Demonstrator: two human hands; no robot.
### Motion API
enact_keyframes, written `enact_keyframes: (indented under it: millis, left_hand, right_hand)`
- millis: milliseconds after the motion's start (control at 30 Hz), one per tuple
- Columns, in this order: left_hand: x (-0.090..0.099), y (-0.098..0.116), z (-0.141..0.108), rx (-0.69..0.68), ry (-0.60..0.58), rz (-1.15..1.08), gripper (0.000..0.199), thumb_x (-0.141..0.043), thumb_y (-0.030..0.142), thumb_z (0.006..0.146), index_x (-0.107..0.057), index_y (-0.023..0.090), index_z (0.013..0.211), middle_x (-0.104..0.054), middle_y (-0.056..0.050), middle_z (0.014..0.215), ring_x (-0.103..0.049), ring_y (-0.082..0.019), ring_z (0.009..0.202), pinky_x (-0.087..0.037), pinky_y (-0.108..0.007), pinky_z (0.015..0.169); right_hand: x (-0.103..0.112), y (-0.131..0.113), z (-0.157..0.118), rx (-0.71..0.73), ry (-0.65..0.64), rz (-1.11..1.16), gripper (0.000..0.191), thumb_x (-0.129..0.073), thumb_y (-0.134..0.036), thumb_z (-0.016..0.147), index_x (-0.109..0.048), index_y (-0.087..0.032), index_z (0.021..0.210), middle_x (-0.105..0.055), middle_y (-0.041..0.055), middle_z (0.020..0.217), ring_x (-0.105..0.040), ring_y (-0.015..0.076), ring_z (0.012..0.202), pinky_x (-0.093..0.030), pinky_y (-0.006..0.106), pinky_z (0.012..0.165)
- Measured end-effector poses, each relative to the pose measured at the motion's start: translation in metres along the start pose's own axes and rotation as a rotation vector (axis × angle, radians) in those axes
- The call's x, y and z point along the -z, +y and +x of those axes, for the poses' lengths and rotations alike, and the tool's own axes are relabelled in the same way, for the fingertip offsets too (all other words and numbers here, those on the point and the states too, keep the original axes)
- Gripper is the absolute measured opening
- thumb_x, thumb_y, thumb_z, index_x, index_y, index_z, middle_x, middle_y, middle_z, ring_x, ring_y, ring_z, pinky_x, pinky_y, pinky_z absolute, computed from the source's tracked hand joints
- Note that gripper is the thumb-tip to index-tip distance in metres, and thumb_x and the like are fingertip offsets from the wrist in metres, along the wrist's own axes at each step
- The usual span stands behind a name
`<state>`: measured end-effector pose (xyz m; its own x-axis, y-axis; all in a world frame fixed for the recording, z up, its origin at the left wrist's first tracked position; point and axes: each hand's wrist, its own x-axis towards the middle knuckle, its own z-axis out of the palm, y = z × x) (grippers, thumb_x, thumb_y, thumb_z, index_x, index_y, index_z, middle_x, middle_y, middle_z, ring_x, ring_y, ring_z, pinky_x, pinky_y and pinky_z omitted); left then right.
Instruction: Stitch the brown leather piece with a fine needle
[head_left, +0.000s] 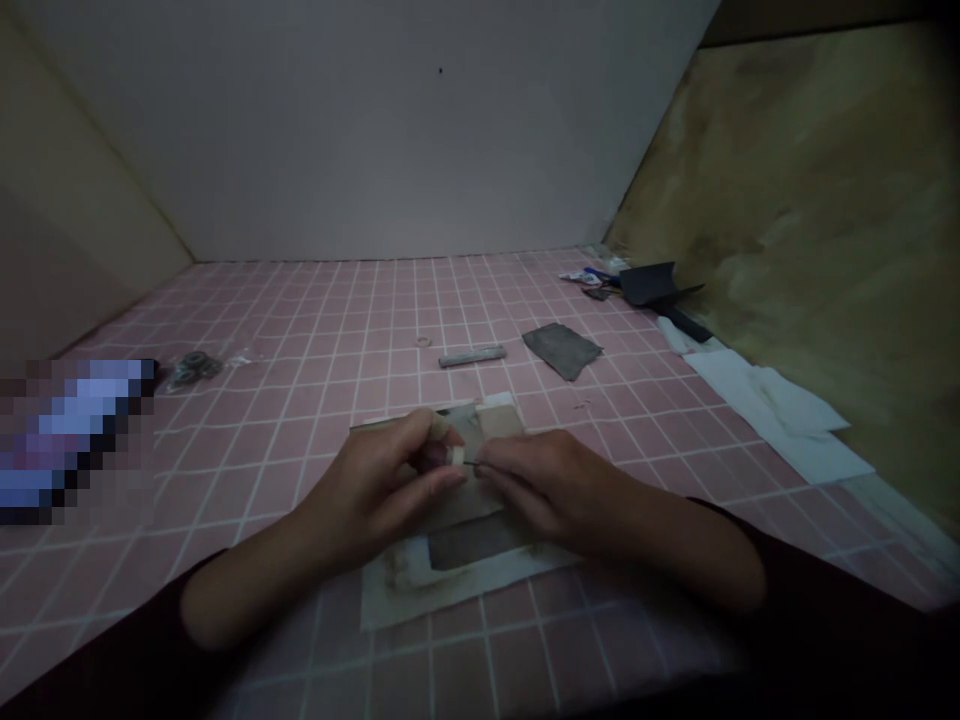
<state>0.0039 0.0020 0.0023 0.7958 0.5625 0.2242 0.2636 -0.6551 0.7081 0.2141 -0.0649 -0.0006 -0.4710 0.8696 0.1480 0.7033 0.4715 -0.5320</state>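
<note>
Over the middle of the table, my left hand (401,465) pinches a small pale piece (457,456), perhaps a ring, between thumb and fingers. My right hand (551,485) is closed on a thin dark rod-like tool (472,463), whose tip meets or nearly meets the pale piece. Most of the tool is hidden by the fingers. Beneath both hands lie a stained white cloth (390,598) and grey sandpaper-like sheets (469,540). A beige sheet (499,420) shows just beyond my right fingers.
Farther out are a pale ring (424,341), a grey bar (472,356) and a dark grey sheet (562,350). A bag of dark rings (195,366) and a blurred-out screen (71,435) sit left. A black scoop-like object (652,285) and white paper (780,410) line the right wall.
</note>
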Motion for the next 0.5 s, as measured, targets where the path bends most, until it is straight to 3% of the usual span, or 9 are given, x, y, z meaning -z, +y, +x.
enact_keyframes:
  millis: [133, 333, 400, 500]
  left_hand:
    - [-0.003, -0.001, -0.001, -0.063, -0.014, 0.052, 0.014, -0.055, 0.024, 0.089, -0.053, 0.018, 0.102, -0.06, 0.0, 0.085, -0.058, -0.011, 0.076, -0.045, -0.022, 0.069]
    - [0.002, 0.001, 0.001, 0.012, -0.004, -0.03, 0.012, -0.053, 0.029, 0.091, -0.055, 0.018, 0.094, -0.058, 0.003, 0.073, -0.055, -0.009, 0.064, -0.041, -0.019, 0.056]
    - [0.001, 0.0, 0.001, 0.019, 0.009, -0.013, 0.012, -0.054, 0.029, 0.09, -0.055, 0.018, 0.095, -0.059, 0.003, 0.074, -0.056, -0.009, 0.065, -0.042, -0.019, 0.057]
    - [-0.003, -0.003, -0.001, -0.032, 0.017, 0.052, 0.012, -0.055, 0.025, 0.089, -0.054, 0.018, 0.099, -0.061, 0.001, 0.083, -0.058, -0.011, 0.074, -0.044, -0.022, 0.066]
  right_hand:
    - [0.011, -0.003, 0.004, -0.03, -0.176, 0.248, 0.03, -0.042, -0.02, 0.095, -0.046, -0.016, 0.066, -0.046, -0.0043, 0.06, -0.045, 0.0074, 0.056, -0.032, 0.02, 0.055]
    - [-0.002, 0.002, -0.002, 0.018, 0.049, -0.055, 0.012, -0.044, -0.014, 0.089, -0.052, -0.016, 0.08, -0.05, -0.0003, 0.072, -0.046, 0.0116, 0.065, -0.032, 0.025, 0.06]
    - [-0.004, 0.002, -0.003, 0.021, 0.056, -0.088, 0.012, -0.043, -0.013, 0.09, -0.052, -0.016, 0.082, -0.049, -0.0004, 0.072, -0.045, 0.0116, 0.065, -0.031, 0.025, 0.06]
    - [0.002, 0.0, -0.001, -0.004, -0.025, 0.063, 0.02, -0.043, -0.016, 0.092, -0.049, -0.016, 0.074, -0.046, -0.0036, 0.065, -0.042, 0.0085, 0.059, -0.03, 0.023, 0.057]
